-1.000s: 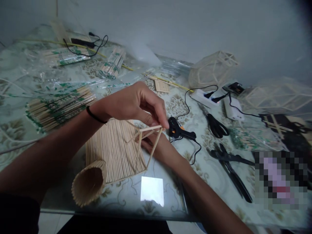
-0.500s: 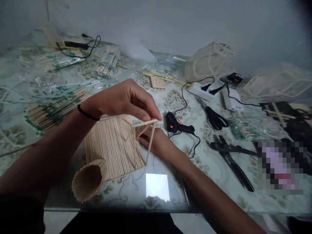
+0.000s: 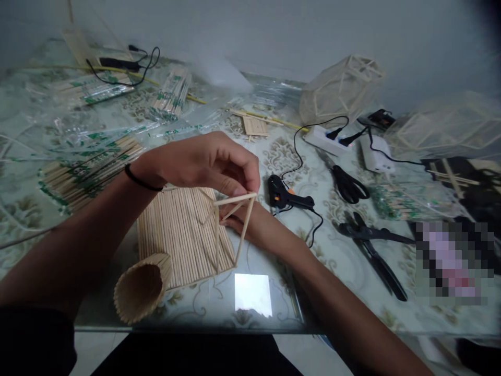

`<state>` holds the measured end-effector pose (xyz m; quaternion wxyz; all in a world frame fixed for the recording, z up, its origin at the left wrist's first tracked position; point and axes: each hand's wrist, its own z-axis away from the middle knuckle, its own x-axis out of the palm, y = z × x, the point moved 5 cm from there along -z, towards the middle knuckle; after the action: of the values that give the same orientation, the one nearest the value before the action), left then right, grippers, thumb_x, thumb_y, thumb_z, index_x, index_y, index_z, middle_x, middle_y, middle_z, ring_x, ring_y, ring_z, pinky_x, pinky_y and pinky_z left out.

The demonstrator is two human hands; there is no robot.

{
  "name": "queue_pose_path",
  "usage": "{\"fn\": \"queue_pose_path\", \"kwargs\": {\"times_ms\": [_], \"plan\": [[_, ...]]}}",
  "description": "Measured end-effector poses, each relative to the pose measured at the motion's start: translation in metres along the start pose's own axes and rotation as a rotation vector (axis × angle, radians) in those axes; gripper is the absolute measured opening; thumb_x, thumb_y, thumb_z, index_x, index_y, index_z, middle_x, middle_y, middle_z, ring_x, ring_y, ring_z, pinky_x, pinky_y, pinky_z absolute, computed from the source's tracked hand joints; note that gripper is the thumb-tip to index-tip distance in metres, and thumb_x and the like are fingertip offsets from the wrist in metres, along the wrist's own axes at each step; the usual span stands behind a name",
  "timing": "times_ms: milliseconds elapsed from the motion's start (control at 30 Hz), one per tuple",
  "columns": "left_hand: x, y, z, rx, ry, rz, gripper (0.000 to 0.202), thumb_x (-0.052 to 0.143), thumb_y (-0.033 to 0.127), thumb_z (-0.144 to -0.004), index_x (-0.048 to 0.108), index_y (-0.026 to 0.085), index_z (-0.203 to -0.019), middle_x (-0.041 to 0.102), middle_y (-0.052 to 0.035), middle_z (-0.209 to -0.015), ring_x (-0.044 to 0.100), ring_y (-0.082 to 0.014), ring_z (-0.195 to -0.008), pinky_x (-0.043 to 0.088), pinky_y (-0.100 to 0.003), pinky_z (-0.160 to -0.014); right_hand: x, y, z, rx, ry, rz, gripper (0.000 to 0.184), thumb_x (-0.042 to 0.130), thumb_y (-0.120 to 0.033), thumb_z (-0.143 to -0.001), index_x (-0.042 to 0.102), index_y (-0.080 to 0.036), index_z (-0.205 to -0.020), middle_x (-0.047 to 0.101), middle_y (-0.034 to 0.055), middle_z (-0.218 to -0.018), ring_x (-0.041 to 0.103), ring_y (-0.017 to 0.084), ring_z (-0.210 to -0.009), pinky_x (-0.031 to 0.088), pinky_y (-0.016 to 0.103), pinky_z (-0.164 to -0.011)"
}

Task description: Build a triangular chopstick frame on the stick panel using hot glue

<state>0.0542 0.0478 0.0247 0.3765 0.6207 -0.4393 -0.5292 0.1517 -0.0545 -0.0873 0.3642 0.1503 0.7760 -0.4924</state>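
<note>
A mat-like panel of thin wooden sticks (image 3: 176, 230) lies on the table, a small frame of sticks (image 3: 246, 230) rising from its right end. My left hand (image 3: 223, 164) reaches over the panel, thumb and fingers closed on the frame's upper corner. Behind the frame, my right hand (image 3: 252, 224) has its fingers closed at one of the rear sticks; its fingertips are partly hidden. A round, hollow cup of sticks (image 3: 141, 287) lies tilted at the panel's near left corner, its mouth facing me.
To the right lie a black hot glue gun (image 3: 287, 193), scissors (image 3: 346, 183) and black-handled cutters (image 3: 371, 245). A white power strip (image 3: 326, 140) stands behind them. Bagged sticks (image 3: 94, 167) cover the left side. Wrapped stick frames (image 3: 340, 86) stand at the back right.
My left fingers have curled in a little more at the frame's upper corner. The view has shifted slightly; the panel and the cup stay in place.
</note>
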Motion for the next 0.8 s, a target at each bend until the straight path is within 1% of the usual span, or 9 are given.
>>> {"fn": "queue_pose_path", "kwargs": {"times_ms": [67,167,367,533,667,800], "plan": [[0.0012,0.0015,-0.0002,-0.008,-0.009,-0.006,0.015,0.078,0.03,-0.091,0.078,0.015,-0.09,0.077,-0.0076,-0.088,0.071,-0.0146,-0.081,0.055,-0.022,-0.079,-0.0001,0.0,0.0002,0.016,-0.02,0.001,0.012,0.063,-0.012,-0.098,0.072,-0.02,-0.098,0.074,0.0076,-0.098,0.073,0.024,-0.1,0.06,0.04,-0.094],[0.0016,0.0023,-0.0005,-0.013,-0.01,-0.022,0.018,0.077,0.032,-0.092,0.077,0.015,-0.091,0.076,-0.0079,-0.089,0.071,-0.0146,-0.081,0.055,-0.022,-0.078,-0.0003,-0.0018,0.0001,0.031,-0.045,-0.01,0.01,0.065,-0.013,-0.098,0.073,-0.019,-0.098,0.075,0.0076,-0.098,0.073,0.024,-0.1,0.06,0.04,-0.093],[0.002,0.0,-0.0011,0.016,0.004,-0.035,0.03,0.077,0.045,-0.092,0.077,0.016,-0.089,0.075,-0.0081,-0.087,0.071,-0.0148,-0.081,0.056,-0.023,-0.08,0.0004,-0.002,-0.0002,0.036,0.017,-0.047,0.012,0.068,-0.008,-0.094,0.071,-0.019,-0.09,0.072,0.006,-0.095,0.072,0.021,-0.097,0.06,0.037,-0.091],[0.0037,0.0023,-0.0025,0.043,0.02,-0.007,0.038,0.078,0.053,-0.09,0.077,0.015,-0.085,0.075,-0.009,-0.085,0.071,-0.0148,-0.081,0.056,-0.023,-0.08,0.0014,-0.0017,-0.0001,0.025,0.043,-0.044,0.012,0.065,-0.008,-0.095,0.07,-0.019,-0.09,0.071,0.0061,-0.094,0.072,0.022,-0.096,0.059,0.037,-0.092],[0.0032,-0.0004,-0.0016,0.042,0.027,-0.026,0.044,0.072,0.059,-0.093,0.078,0.015,-0.089,0.075,-0.0094,-0.087,0.072,-0.0151,-0.083,0.056,-0.023,-0.08,-0.0011,-0.0052,0.0,0.01,0.04,-0.034,0.013,0.064,-0.009,-0.095,0.07,-0.019,-0.09,0.071,0.0063,-0.092,0.072,0.022,-0.096,0.059,0.037,-0.089],[0.003,-0.0051,-0.0006,0.031,0.016,0.001,0.043,0.074,0.057,-0.092,0.079,0.015,-0.093,0.077,-0.0095,-0.086,0.073,-0.016,-0.082,0.057,-0.025,-0.081,-0.0014,-0.0044,0.0009,0.067,0.008,-0.009,0.011,0.066,-0.009,-0.095,0.07,-0.019,-0.09,0.071,0.0056,-0.093,0.071,0.021,-0.092,0.059,0.036,-0.088]]}}
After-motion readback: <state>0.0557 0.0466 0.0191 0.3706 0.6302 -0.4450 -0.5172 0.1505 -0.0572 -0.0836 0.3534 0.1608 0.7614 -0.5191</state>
